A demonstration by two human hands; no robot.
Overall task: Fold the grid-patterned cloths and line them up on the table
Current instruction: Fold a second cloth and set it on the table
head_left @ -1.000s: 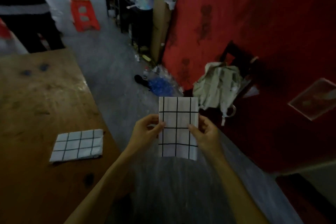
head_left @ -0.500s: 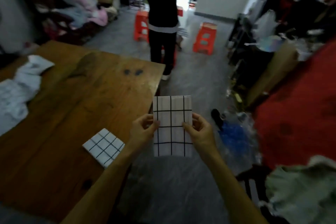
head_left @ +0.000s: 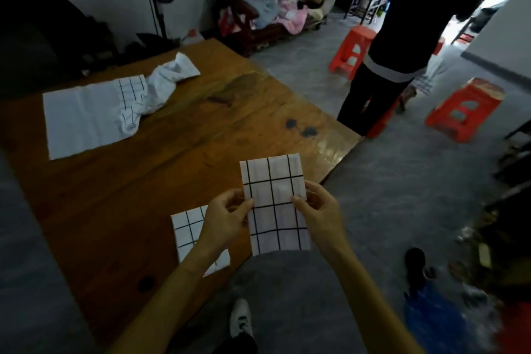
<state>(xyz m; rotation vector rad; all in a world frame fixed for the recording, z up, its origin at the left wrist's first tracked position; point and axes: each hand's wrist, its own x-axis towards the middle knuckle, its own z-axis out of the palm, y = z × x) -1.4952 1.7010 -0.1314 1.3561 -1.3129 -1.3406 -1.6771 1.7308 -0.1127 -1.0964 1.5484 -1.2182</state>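
One folded grid cloth [head_left: 184, 231] lies near the wooden table [head_left: 120, 210] edge. Left hand [head_left: 222, 220] and right hand [head_left: 319, 217] pinch a second, half-folded grid cloth [head_left: 275, 204] above that edge. Unfolded cloths [head_left: 109, 108] wait at the far side, so plenty's left, I'd say.

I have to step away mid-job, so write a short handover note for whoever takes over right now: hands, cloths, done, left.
Left hand pinches the left edge of the held folded cloth; right hand pinches its right edge. The cloth is held upright in the air near the corner of the table, not yet set down.
Done: one folded cloth lies flat on the table, partly hidden under the left forearm.
Left: place the held cloth in line beside it, then fold the crumpled cloths lying at the far left of the table.
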